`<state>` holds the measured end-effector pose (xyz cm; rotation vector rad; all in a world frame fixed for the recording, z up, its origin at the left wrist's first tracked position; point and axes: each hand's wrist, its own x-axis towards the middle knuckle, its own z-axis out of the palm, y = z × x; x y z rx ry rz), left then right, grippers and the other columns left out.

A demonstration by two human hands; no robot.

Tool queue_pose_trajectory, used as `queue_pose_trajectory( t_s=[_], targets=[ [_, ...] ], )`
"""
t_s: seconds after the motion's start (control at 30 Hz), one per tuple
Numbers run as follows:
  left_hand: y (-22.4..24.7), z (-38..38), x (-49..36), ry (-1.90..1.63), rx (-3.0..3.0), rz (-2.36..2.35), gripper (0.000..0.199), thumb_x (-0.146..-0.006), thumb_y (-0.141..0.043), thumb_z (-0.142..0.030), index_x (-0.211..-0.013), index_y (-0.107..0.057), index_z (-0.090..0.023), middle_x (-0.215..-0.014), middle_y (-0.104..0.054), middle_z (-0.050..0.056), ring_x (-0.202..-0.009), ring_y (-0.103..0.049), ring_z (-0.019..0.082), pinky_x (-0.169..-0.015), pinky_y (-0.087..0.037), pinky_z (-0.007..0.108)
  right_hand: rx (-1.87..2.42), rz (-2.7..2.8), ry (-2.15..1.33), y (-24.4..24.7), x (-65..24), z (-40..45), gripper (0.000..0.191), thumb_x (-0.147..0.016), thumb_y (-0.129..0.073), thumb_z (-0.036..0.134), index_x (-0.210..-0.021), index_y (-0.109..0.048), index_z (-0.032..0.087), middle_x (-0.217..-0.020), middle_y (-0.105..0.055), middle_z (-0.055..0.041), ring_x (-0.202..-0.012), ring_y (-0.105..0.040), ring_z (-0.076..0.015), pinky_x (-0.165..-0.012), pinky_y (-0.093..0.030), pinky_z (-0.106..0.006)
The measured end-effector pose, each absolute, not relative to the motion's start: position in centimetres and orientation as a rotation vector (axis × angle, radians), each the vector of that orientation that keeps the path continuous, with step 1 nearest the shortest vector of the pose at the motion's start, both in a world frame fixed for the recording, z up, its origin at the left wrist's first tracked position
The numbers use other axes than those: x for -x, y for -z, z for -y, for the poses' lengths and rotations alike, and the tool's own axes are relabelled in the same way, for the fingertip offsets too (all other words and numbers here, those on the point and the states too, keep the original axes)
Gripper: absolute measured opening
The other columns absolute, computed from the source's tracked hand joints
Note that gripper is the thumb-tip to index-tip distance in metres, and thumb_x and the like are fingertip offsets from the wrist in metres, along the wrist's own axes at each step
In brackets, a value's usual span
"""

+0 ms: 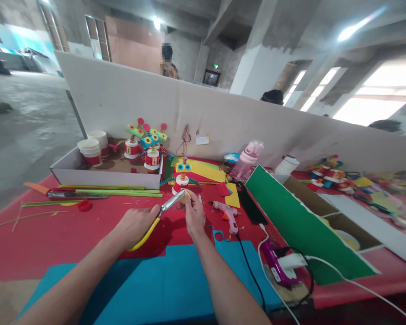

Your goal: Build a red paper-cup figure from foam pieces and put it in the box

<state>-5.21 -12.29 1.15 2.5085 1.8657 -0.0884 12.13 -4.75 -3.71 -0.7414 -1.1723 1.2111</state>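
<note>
My left hand point(140, 225) is closed round yellow-handled pliers or scissors point(171, 204), whose metal jaws point up and right. Their tip meets the fingers of my right hand point(193, 212), pinched on a small yellow piece point(186, 193), mostly hidden. Just behind the tip stands a paper-cup figure point(181, 183) with a yellow head, blue eyes and green coiled arms. A pink glue gun point(227, 214) lies to the right of my right hand. Yellow paper point(206, 170) and red sheets are stacked behind the figure.
A white box point(110, 179) at the back left holds cups and similar figures. Green strips point(118, 192) lie before it. On the right are a black phone point(250, 205), a purple power strip point(280, 266) with cables, a green-sided box point(301, 225) and a pink bottle point(248, 158).
</note>
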Motion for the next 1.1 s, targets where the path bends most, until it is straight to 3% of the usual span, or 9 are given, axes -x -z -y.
queue_pose_trajectory(
  t_s=[0.53,0.9,1.1],
  targets=[
    [-0.7,12.7,4.8,0.158,-2.473,-1.892,0.027,-0.092,-0.029,-0.017,-0.114,-0.045,-0.017,-0.071,-0.064,0.008,-0.069,-0.067,0.028,-0.061,-0.046,0.032,0.719,1.138,-1.188,3.8,-12.2,4.6,0.039,-0.086,-0.06,0.047,-0.113,-0.065,0.019,-0.084,-0.067,-0.0015,-0.06,-0.058,-0.0107,-0.06,-0.053,-0.025],
    [-1.5,12.1,5.7,0.067,-2.429,-2.005,0.026,-0.096,-0.028,-0.022,-0.114,-0.046,-0.019,-0.089,-0.067,0.011,-0.082,-0.066,0.025,-0.068,-0.046,0.031,0.706,0.9,-1.327,3.2,-12.9,4.0,0.035,-0.082,-0.062,0.049,-0.104,-0.067,0.021,-0.08,-0.066,-0.0002,-0.059,-0.056,-0.0108,-0.061,-0.055,-0.027],
    [-1.1,12.2,5.3,-0.1,-2.489,-2.004,0.035,-0.096,-0.03,-0.023,-0.129,-0.043,-0.018,-0.104,-0.065,0.013,-0.096,-0.061,0.027,-0.077,-0.047,0.035,0.537,1.016,-1.508,3.0,-12.5,4.6,0.036,-0.081,-0.068,0.042,-0.11,-0.066,0.022,-0.102,-0.069,-0.0033,-0.074,-0.063,-0.0128,-0.077,-0.057,-0.032]
  ],
)
